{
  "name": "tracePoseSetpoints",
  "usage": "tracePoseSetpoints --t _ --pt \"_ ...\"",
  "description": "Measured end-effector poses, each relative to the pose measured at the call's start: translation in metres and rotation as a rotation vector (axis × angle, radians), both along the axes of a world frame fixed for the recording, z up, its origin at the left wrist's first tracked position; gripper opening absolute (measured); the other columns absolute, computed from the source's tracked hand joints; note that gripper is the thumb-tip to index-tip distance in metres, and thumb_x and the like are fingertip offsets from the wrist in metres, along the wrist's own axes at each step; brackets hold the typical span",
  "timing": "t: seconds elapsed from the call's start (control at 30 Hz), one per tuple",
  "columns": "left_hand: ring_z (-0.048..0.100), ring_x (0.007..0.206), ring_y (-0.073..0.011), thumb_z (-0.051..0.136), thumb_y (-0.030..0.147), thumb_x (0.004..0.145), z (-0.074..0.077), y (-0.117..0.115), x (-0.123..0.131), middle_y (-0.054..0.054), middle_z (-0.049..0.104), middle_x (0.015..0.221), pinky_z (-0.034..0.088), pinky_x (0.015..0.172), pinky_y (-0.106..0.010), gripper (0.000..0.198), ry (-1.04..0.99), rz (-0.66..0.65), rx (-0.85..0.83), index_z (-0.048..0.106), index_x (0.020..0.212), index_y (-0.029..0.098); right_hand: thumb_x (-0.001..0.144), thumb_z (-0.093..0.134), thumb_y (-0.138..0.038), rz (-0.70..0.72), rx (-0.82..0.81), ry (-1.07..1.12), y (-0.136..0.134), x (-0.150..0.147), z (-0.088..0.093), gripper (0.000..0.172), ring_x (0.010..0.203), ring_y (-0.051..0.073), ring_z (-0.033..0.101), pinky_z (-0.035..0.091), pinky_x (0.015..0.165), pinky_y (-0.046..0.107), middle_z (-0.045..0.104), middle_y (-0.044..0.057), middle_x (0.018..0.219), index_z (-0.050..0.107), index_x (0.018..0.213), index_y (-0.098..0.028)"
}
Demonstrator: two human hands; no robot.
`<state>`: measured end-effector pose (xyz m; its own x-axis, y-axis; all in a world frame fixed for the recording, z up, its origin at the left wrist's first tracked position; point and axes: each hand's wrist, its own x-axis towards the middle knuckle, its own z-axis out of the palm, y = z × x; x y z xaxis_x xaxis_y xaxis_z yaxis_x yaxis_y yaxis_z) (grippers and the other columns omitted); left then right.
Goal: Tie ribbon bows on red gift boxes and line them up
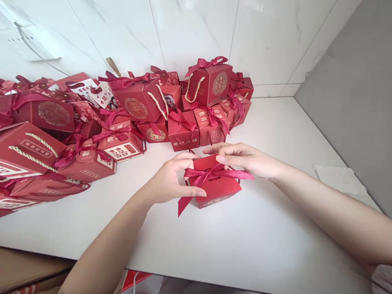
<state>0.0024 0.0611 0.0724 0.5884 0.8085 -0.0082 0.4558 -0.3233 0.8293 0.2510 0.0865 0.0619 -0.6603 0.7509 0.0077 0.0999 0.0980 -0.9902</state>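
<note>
A small red gift box sits on the white table in front of me, with a dark pink ribbon tied in a bow on its top. One ribbon tail hangs off the left corner, while the other points right. My left hand grips the box's left side, its thumb on the top near the front and its fingers toward the back. Around the back right edge curls my right hand, thumb on the top flap and fingers behind. Part of a dark red cord handle shows beside the box.
Many finished-looking red boxes with bows are stacked along the wall, including a gold-stamped box and a box with rope handles. A folded white paper lies at the table's right edge. Cardboard stands below left.
</note>
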Motion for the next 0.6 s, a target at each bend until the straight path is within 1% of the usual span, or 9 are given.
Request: tracePoseSetpoints --t 0.07,0.13,0.17,0.2,0.27,0.33,0.47,0.53,0.6 --pt "0.057 0.118 -0.0261 0.083 0.047 0.068 0.001 0.0 0.0 -0.008 0.058 0.126 0.043 0.108 -0.041 0.042 0.007 -0.01 0.004 0.071 0.099 0.022 0.091 0.06 -0.055 -0.068 0.01 -0.054 -0.003 0.003 0.005 0.033 0.105 0.022 0.062 0.049 0.088 0.036 0.064 0.007 0.118 0.061 0.089 -0.022" --pt "0.057 0.118 -0.0257 0.083 0.047 0.068 0.002 -0.001 -0.001 -0.008 0.058 0.126 0.044 0.108 -0.04 0.041 0.018 -0.018 0.017 0.072 0.099 0.022 0.091 0.059 -0.057 -0.154 0.087 -0.185 -0.005 0.009 0.013 0.034 0.089 0.02 0.061 0.05 0.076 0.033 0.065 0.004 0.103 0.059 0.098 -0.024" --pt "0.057 0.119 -0.0258 0.083 0.047 0.068 0.003 -0.001 -0.001 -0.008 0.058 0.126 0.043 0.108 -0.04 0.041 0.024 -0.02 0.026 0.072 0.099 0.022 0.091 0.057 -0.058 -0.172 0.137 -0.273 -0.006 0.013 0.018 0.035 0.083 0.019 0.06 0.048 0.071 0.032 0.064 0.003 0.096 0.06 0.094 -0.023" --pt "0.056 0.119 -0.026 0.083 0.047 0.068 0.003 -0.001 -0.001 -0.008 0.058 0.126 0.043 0.108 -0.04 0.041 0.029 -0.018 0.035 0.072 0.099 0.022 0.092 0.055 -0.06 -0.153 0.173 -0.364 -0.006 0.018 0.022 0.038 0.076 0.018 0.057 0.046 0.066 0.031 0.062 0.002 0.085 0.061 0.087 -0.023" --pt "0.056 0.12 -0.0262 0.081 0.048 0.07 0.004 -0.002 -0.001 -0.009 0.058 0.127 0.043 0.108 -0.04 0.041 0.034 -0.01 0.049 0.072 0.101 0.022 0.092 0.052 -0.061 -0.044 0.159 -0.461 -0.006 0.027 0.03 0.043 0.067 0.016 0.052 0.042 0.06 0.029 0.058 0.0 0.073 0.06 0.077 -0.022" --pt "0.056 0.12 -0.0258 0.08 0.048 0.071 0.004 -0.002 -0.002 -0.009 0.057 0.128 0.043 0.108 -0.039 0.041 0.034 0.0 0.058 0.072 0.102 0.022 0.09 0.057 -0.06 0.047 0.122 -0.45 -0.005 0.033 0.034 0.039 0.066 0.016 0.052 0.041 0.06 0.029 0.059 -0.001 0.072 0.06 0.078 -0.022" --pt "0.056 0.119 -0.0249 0.081 0.049 0.07 0.003 -0.002 -0.002 -0.008 0.058 0.127 0.043 0.108 -0.038 0.038 0.031 -0.008 0.067 0.072 0.096 0.022 0.082 0.07 -0.051 0.095 0.13 -0.393 -0.004 0.034 0.034 0.03 0.067 0.015 0.054 0.043 0.064 0.029 0.062 -0.002 0.074 0.06 0.083 -0.023" --pt "0.056 0.119 -0.025 0.082 0.049 0.069 0.002 -0.002 -0.002 -0.008 0.058 0.127 0.043 0.108 -0.038 0.038 0.032 -0.008 0.066 0.072 0.095 0.023 0.084 0.069 -0.048 0.097 0.171 -0.396 -0.006 0.032 0.033 0.026 0.067 0.015 0.056 0.044 0.064 0.029 0.063 -0.001 0.074 0.061 0.082 -0.023" --pt "0.056 0.12 -0.0257 0.081 0.05 0.069 0.003 -0.002 -0.001 -0.008 0.057 0.127 0.044 0.108 -0.039 0.038 0.038 -0.003 0.061 0.072 0.094 0.022 0.086 0.067 -0.042 0.093 0.259 -0.387 -0.008 0.03 0.034 0.019 0.07 0.016 0.059 0.046 0.065 0.03 0.067 0.001 0.08 0.066 0.084 -0.023"
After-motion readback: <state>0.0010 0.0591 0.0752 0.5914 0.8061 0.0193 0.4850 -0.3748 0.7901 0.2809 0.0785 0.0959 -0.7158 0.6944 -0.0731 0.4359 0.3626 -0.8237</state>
